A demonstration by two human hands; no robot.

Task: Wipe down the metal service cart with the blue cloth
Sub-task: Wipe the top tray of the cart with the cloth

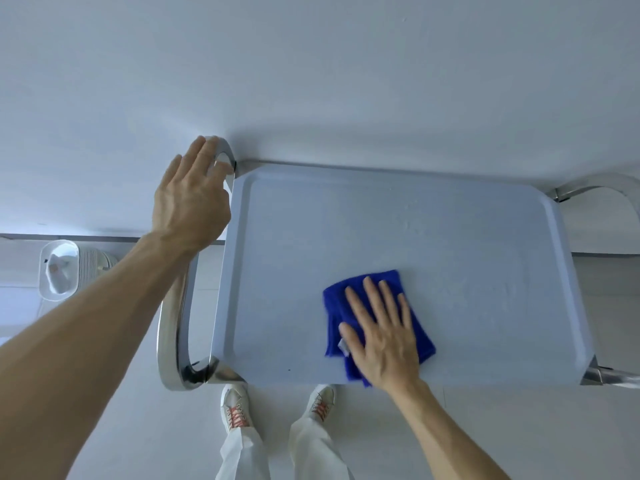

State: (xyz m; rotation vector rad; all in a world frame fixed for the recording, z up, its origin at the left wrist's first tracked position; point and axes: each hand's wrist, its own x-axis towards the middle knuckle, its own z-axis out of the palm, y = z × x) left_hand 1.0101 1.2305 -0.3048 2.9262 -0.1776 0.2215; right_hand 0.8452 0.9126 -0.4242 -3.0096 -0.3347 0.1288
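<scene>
I look straight down on the cart (pixel 398 216), its pale tray top filling the middle of my view and backed up against a white wall (pixel 311 64) at 12 o'clock. My right hand (pixel 382 336) lies flat on the blue cloth (pixel 414 329), fingers straight and slightly spread, palm pressing it onto the tray; the cloth sits folded at about 5 o'clock on the tray top, close to the near edge, with a small white tag (pixel 344 348) showing at its left side by my thumb. My left hand (pixel 192 199) is out at 10 o'clock, resting on the far end of the left handle (pixel 169 327), the chrome loop that curves down the cart's left side; the fingers lie straight and close together over the bend of the tube, and I cannot tell whether the thumb hooks under it. A matching chrome handle (pixel 602 187) arcs off the right side at 3 o'clock. On the floor (pixel 104 410) at 9 o'clock stands a white bin (pixel 59 270) with something pale inside. At 6 o'clock, just below the tray's near edge, are my two shoes (pixel 235 407) with reddish laces and light trousers (pixel 311 452).
</scene>
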